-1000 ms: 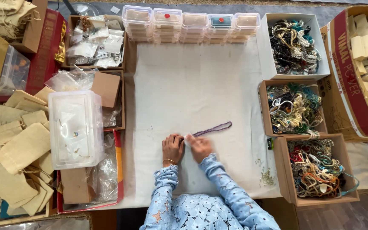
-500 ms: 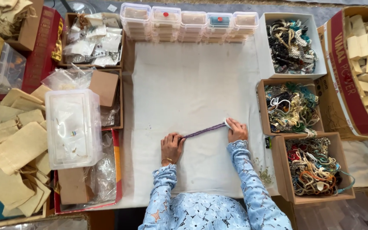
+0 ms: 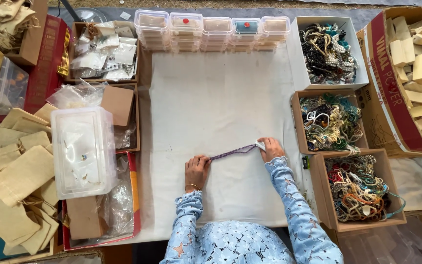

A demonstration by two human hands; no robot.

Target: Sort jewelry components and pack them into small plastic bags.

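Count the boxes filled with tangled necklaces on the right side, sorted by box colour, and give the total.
White box: 1
Brown cardboard boxes: 2
Total: 3

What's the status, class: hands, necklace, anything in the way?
Left hand pins one end of the purple bead strand. Right hand holds the other end with a white tag. Strand stretched over white cloth; nothing across it.

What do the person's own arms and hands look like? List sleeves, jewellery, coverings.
Both arms wear long light blue lace sleeves with a floral cut-out pattern, reaching the wrists. The left hand is bare, with a thin gold-coloured bangle at its wrist. The right hand is bare; no gloves.
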